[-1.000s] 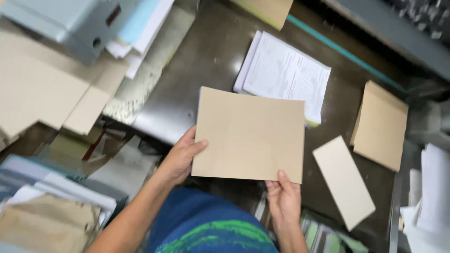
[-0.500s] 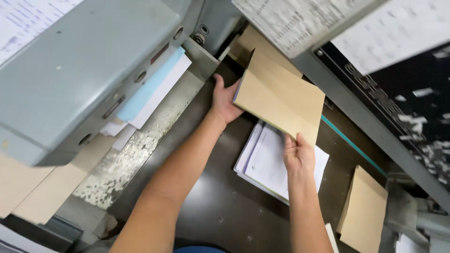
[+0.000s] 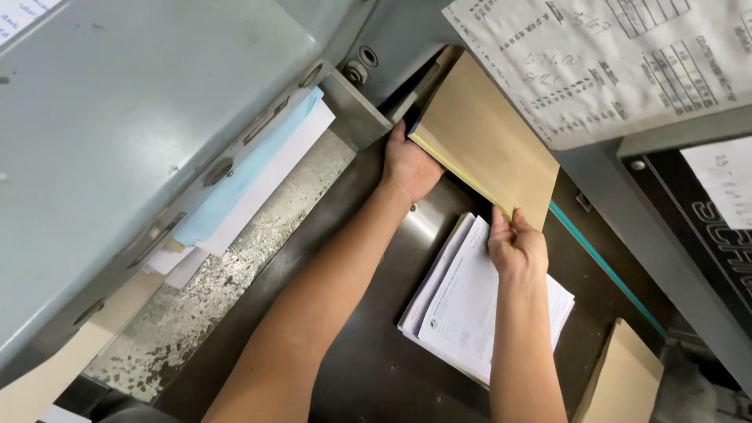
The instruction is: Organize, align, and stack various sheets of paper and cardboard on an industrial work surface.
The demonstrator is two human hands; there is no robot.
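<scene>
A stack topped with a brown cardboard sheet (image 3: pixel 486 137), thin yellow and white edges showing beneath it, lies at the back of the dark metal machine table (image 3: pixel 368 368), partly under the machine's head. My left hand (image 3: pixel 409 166) grips its left near corner. My right hand (image 3: pixel 515 244) pinches its right near corner. Just below my hands lies a stack of printed white paper (image 3: pixel 470 305).
A grey machine housing (image 3: pixel 117 133) fills the left, with blue and white sheets (image 3: pixel 251 180) tucked along its edge. A printed chart (image 3: pixel 619 63) hangs at the top right. Another brown card stack (image 3: pixel 623 384) sits at the lower right beside a teal strip (image 3: pixel 603 266).
Both hands carried the brown-topped stack from the near table edge away from me and pushed it in under the machine head; my view swung up to follow.
</scene>
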